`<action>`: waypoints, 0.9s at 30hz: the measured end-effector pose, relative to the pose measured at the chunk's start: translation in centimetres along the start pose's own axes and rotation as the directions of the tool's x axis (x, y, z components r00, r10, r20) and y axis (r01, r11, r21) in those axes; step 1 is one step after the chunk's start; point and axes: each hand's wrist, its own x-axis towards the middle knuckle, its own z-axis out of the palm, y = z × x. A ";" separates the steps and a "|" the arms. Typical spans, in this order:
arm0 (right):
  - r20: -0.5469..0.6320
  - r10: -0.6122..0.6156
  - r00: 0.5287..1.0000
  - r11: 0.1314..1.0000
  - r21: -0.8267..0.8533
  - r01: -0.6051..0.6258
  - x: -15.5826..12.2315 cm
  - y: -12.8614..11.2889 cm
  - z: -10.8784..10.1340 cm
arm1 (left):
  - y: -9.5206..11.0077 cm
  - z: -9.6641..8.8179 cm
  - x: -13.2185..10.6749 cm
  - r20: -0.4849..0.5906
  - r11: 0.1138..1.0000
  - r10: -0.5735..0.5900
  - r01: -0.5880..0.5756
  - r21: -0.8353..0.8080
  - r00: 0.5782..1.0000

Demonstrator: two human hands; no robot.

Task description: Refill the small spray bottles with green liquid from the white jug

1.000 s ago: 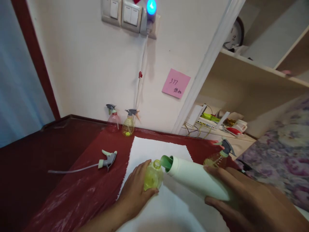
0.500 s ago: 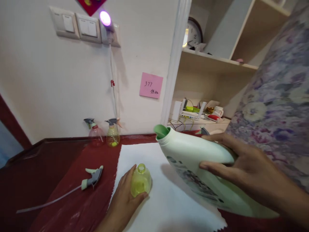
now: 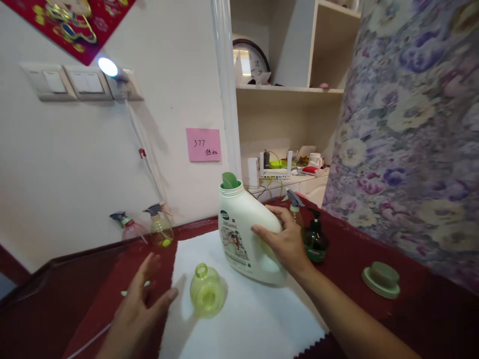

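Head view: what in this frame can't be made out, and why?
- Spray bottle: only its trigger shows; the right hand, gripping the white jug, hides its body.
- Left hand: open but motion-blurred, fingers indistinct.
- Jug label: print too small to read.
- Pink note: second line illegible.
- Floral fabric: cut off by the top and right edges, so what it belongs to is unclear.

- The jug (image 3: 239,224) under your right hand (image 3: 286,244) is white, with a green spout and a printed label.
- The small bottle (image 3: 206,294) beside your left hand (image 3: 140,299) is clear yellow-green.
- The cloth (image 3: 254,324) between your hands is white.
- The cap (image 3: 380,279) right of your right hand is pale green.
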 end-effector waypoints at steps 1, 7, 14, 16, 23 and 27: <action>-0.008 0.006 1.000 1.000 0.016 -0.006 0.0 0.5 0.3 | 0.1 -1.4 0.2 -0.032 0.999 -0.052 0.052 -0.016 0.998; -0.042 0.050 0.998 0.997 0.057 -0.048 -0.3 2.7 1.2 | -3.2 -7.3 -0.3 -0.114 0.979 -0.141 0.156 0.134 0.983; 0.012 0.068 0.998 0.998 -0.016 -0.068 -1.2 3.8 0.1 | -7.1 -7.7 -1.2 0.061 0.868 -0.025 -0.008 0.496 0.998; 0.044 0.034 0.998 0.995 -0.093 -0.030 -1.5 3.8 -0.6 | -7.1 -7.3 -1.1 0.132 0.826 -0.013 -0.065 0.561 0.991; -0.190 -0.318 0.929 0.926 -0.270 0.262 -3.5 2.3 -3.7 | -6.1 -5.9 -0.3 0.262 0.514 -0.100 -0.176 0.840 0.960; -0.034 -0.546 0.837 0.823 -0.205 0.529 -5.6 0.4 -3.5 | -5.8 -5.7 0.1 0.274 0.483 -0.125 -0.183 0.856 0.953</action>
